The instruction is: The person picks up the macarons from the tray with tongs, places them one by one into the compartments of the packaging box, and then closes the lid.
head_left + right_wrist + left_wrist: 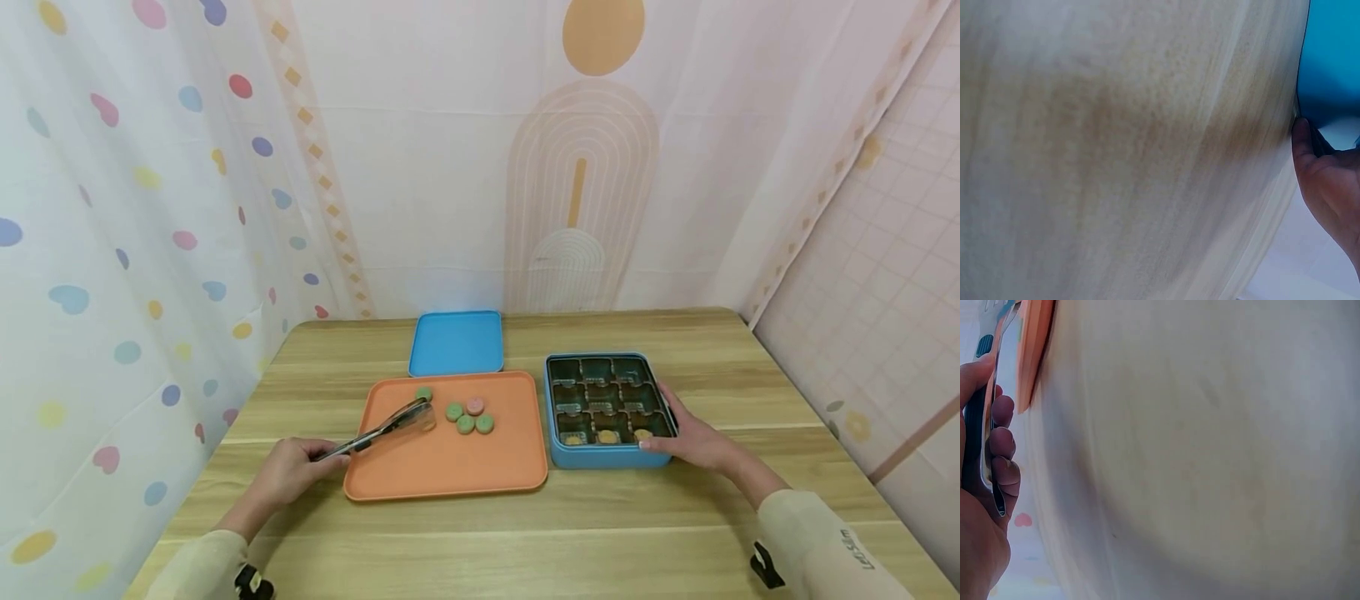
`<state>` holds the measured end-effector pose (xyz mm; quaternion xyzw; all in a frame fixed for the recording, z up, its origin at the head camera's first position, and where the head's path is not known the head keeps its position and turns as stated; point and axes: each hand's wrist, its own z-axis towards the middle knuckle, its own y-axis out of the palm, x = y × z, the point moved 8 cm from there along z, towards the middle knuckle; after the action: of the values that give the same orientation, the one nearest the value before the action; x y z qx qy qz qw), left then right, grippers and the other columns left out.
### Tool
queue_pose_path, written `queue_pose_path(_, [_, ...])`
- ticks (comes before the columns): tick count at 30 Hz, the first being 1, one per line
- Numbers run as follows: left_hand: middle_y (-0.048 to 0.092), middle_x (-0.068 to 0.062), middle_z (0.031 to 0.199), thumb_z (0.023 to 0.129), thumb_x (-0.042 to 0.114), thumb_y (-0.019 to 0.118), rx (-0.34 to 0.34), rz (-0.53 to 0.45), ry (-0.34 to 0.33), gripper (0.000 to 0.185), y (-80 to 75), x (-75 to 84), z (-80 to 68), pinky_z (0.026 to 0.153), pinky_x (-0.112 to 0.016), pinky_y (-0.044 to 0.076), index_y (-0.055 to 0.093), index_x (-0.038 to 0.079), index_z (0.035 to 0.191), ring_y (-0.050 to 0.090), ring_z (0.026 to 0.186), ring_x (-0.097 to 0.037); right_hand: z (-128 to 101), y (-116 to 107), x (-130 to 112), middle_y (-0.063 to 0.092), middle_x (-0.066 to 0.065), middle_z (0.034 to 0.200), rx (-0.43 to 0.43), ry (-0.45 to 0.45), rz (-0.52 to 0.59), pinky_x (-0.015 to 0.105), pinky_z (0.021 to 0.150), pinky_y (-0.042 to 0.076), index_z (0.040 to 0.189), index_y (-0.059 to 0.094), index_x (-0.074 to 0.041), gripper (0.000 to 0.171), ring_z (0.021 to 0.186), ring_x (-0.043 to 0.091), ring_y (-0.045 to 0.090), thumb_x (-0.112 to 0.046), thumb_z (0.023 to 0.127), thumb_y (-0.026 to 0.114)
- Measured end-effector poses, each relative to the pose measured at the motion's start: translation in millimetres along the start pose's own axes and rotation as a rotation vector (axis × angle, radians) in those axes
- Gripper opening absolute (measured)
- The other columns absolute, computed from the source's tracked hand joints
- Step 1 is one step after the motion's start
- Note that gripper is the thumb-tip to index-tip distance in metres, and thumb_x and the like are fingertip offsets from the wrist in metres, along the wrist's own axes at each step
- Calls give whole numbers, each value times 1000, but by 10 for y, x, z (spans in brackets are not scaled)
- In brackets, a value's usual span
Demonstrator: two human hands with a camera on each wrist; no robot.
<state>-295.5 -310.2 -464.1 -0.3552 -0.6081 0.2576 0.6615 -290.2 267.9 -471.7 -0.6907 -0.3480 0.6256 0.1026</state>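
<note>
Head view: our left hand (288, 475) grips tongs (386, 427) that cross the tray's (450, 471) 9 o'clock edge; we cannot tell whether their tips pinch anything. Four green sweets (454, 412) and one pink sweet (475, 406) lie on the tray, between 11 and 1 o'clock. At its 3 o'clock, our right hand (697, 437) holds the blue box (607, 457) by the 4 o'clock corner; yellow sweets (607, 437) sit in its 6 o'clock row.

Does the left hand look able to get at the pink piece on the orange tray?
Probably yes: the left hand holds tongs reaching over the orange tray, and nothing covers the pink piece. Green pieces sit close by, though, so gripping it may be fiddly.
</note>
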Motion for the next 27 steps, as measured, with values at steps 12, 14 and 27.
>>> queue_pose_path(12, [70,4,83,88,41,75,-10,-9,12,30,7,197,174,58,-27,42,79,14,100,53,69,-15,15,0,22,-7,36,157,0,9,6,74,104,17,158,-14,-9,114,139,60,4,-37,90,74])
queue_pose_path(14, [67,4,76,88,40,75,-13,-18,30,29,19,280,227,55,-26,40,79,13,98,51,65,-14,14,0,21,-7,36,157,0,9,8,74,103,17,158,-14,-9,114,139,61,4,-36,90,74])
queue_pose_path(27, [58,-4,64,90,42,73,-52,-13,161,27,238,912,595,52,-29,37,77,16,93,44,55,-14,10,4,18,-7,36,157,-2,7,3,74,103,17,157,-14,-9,115,139,61,3,-38,90,74])
